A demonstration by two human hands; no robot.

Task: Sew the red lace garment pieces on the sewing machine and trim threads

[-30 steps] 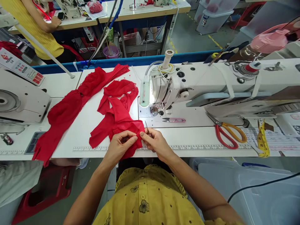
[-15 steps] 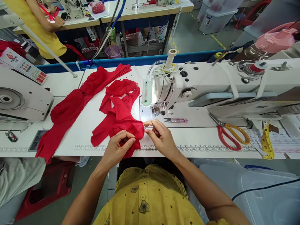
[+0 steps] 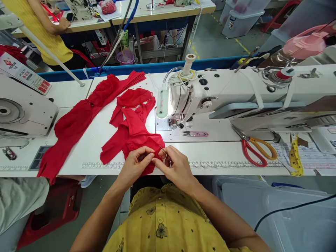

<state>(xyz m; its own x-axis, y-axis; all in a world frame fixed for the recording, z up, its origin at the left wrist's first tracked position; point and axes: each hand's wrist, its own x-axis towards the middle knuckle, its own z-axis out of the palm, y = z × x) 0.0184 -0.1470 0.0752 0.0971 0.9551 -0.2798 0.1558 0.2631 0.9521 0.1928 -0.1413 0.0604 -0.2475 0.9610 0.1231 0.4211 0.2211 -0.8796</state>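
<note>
A red fabric garment (image 3: 139, 129) lies on the white sewing table, its near end drawn up to my hands at the front edge. My left hand (image 3: 136, 162) is closed on that end, thumb and forefinger pinching the red cloth. Close beside it, my right hand (image 3: 175, 166) is closed on a thin dark pointed tool (image 3: 163, 150); most of it is hidden in the fingers. The fingertips of both hands almost meet over the cloth. Another long red fabric piece (image 3: 76, 122) stretches across the table to the left.
The sewing machine (image 3: 183, 94) stands behind my hands, with pink thread snips (image 3: 195, 134) on its bed. Red-and-orange-handled scissors (image 3: 256, 150) and a yellow tape measure (image 3: 294, 157) lie to the right. A co-worker in yellow (image 3: 56, 42) sits at the far table.
My right hand has moved left and slightly down, from the garment's right edge to beside my left fingertips. My left hand has shifted slightly right, still pinching the cloth.
</note>
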